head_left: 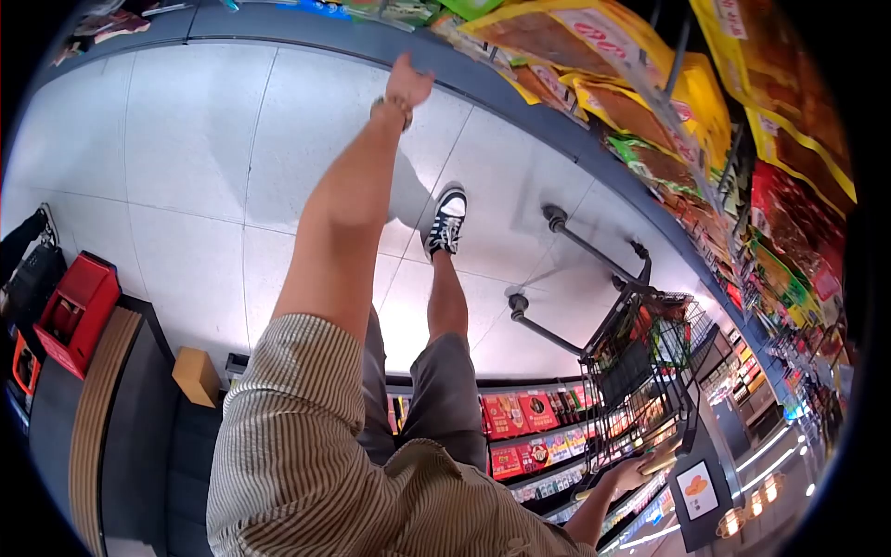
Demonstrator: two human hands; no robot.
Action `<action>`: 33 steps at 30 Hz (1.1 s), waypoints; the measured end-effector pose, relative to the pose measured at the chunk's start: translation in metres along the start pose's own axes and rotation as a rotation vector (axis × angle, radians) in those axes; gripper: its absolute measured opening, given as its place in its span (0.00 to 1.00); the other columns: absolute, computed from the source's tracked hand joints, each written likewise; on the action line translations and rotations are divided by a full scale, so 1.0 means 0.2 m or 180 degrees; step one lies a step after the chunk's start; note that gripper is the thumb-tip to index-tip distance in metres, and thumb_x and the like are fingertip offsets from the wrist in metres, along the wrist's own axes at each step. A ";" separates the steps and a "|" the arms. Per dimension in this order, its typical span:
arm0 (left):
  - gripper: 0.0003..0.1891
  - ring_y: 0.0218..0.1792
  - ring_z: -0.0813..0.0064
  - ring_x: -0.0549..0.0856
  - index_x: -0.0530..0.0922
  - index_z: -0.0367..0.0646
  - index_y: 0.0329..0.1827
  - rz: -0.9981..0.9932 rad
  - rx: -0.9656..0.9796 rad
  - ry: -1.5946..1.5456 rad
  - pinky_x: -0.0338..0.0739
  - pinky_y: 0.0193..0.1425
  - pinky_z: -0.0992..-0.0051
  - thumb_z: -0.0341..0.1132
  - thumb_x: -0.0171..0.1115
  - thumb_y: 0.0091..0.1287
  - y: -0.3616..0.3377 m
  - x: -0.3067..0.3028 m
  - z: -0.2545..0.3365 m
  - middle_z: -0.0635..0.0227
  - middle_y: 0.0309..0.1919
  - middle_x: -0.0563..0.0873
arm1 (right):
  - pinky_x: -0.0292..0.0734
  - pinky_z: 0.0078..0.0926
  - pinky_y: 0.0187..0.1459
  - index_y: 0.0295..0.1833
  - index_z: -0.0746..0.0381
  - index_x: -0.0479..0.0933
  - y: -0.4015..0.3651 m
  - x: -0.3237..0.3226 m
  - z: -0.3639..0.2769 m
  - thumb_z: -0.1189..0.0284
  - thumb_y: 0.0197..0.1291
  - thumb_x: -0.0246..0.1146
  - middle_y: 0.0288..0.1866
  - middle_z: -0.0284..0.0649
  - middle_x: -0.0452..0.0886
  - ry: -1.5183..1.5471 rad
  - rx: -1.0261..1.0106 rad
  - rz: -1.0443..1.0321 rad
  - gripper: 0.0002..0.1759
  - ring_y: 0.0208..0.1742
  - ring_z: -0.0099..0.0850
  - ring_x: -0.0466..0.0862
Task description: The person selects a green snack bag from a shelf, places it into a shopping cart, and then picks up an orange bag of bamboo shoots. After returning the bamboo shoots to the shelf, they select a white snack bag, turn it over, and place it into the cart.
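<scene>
My left hand (408, 85), with a beaded bracelet (393, 110) at its wrist, reaches out over the floor near the dark shelf edge (362, 46). Two digits show apart and no object is visible in it; the other fingers are hard to make out. At the lower right, my right hand (633, 472) is closed around the handle of a black shopping cart (640, 371). Some packaged goods lie in the cart's wire basket. Yellow snack packets (575, 37) hang on the rack beyond my left hand.
More hanging packets (780, 204) line the right side. Red boxes (520, 415) fill shelves behind my legs. At the left stand a dark counter with wooden slats (97, 418), a red bin (79, 316) and a cardboard box (196, 376). Pale tiles (186, 158) cover the floor.
</scene>
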State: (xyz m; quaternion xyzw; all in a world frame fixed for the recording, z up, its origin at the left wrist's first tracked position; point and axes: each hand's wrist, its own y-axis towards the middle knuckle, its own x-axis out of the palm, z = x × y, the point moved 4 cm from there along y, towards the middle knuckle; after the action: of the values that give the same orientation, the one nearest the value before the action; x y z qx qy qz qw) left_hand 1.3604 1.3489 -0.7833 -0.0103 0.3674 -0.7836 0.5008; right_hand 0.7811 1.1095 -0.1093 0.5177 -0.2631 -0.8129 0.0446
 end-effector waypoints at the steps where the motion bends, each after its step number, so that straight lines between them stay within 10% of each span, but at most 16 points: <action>1: 0.41 0.72 0.48 0.72 0.63 0.32 0.76 -0.0163 -0.0196 0.0079 0.67 0.75 0.64 0.43 0.71 0.63 -0.14 -0.04 0.03 0.42 0.69 0.74 | 0.84 0.42 0.55 0.73 0.71 0.65 0.04 0.01 0.03 0.46 0.67 0.62 0.61 0.57 0.82 -0.0142 0.0245 -0.0179 0.44 0.58 0.50 0.85; 7: 0.42 0.67 0.49 0.77 0.64 0.29 0.73 -0.0597 -0.0939 -0.0292 0.71 0.73 0.64 0.46 0.71 0.62 -0.76 -0.11 -0.27 0.40 0.66 0.77 | 0.80 0.53 0.60 0.74 0.77 0.60 0.18 0.16 0.30 0.30 0.60 0.55 0.70 0.67 0.70 0.0472 -0.0464 -0.0135 0.60 0.63 0.58 0.80; 11: 0.35 0.63 0.59 0.78 0.65 0.30 0.74 -0.0820 -0.0653 -0.0892 0.69 0.70 0.67 0.38 0.67 0.68 -1.14 -0.18 -0.56 0.53 0.63 0.81 | 0.83 0.53 0.47 0.72 0.81 0.61 0.08 0.06 0.25 0.29 0.60 0.54 0.57 0.69 0.79 0.0244 -0.0670 -0.0322 0.61 0.52 0.61 0.84; 18: 0.33 0.49 0.76 0.79 0.69 0.41 0.73 -0.1069 -0.1769 -0.1758 0.70 0.54 0.71 0.43 0.67 0.67 -1.65 -0.59 0.28 0.70 0.55 0.84 | 0.78 0.51 0.34 0.43 0.73 0.74 -0.25 -0.21 0.13 0.31 0.63 0.55 0.34 0.55 0.81 0.0637 -0.1203 -0.0008 0.46 0.35 0.54 0.83; 25: 0.27 0.51 0.77 0.81 0.71 0.35 0.70 -0.1688 -0.0836 -0.1526 0.73 0.58 0.76 0.34 0.65 0.70 -1.92 -0.61 1.10 0.67 0.50 0.86 | 0.74 0.50 0.40 0.44 0.68 0.75 -0.48 -0.39 0.13 0.56 0.58 0.72 0.33 0.54 0.80 0.0928 -0.1445 -0.0662 0.25 0.38 0.59 0.81; 33: 0.23 0.53 0.77 0.82 0.73 0.38 0.69 -0.2327 0.0953 -0.0818 0.75 0.61 0.75 0.34 0.64 0.73 -2.43 -0.48 1.84 0.66 0.52 0.87 | 0.78 0.48 0.37 0.45 0.61 0.76 -0.67 -0.58 0.15 0.59 0.56 0.72 0.31 0.49 0.82 0.2083 -0.1685 -0.1460 0.20 0.34 0.52 0.85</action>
State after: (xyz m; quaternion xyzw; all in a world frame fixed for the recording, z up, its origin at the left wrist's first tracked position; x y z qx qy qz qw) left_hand 1.1716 1.3279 -0.1972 -0.1648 0.1560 -0.9470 0.2274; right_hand 0.8347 1.2759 -0.0669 0.7620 0.1018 -0.6351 0.0750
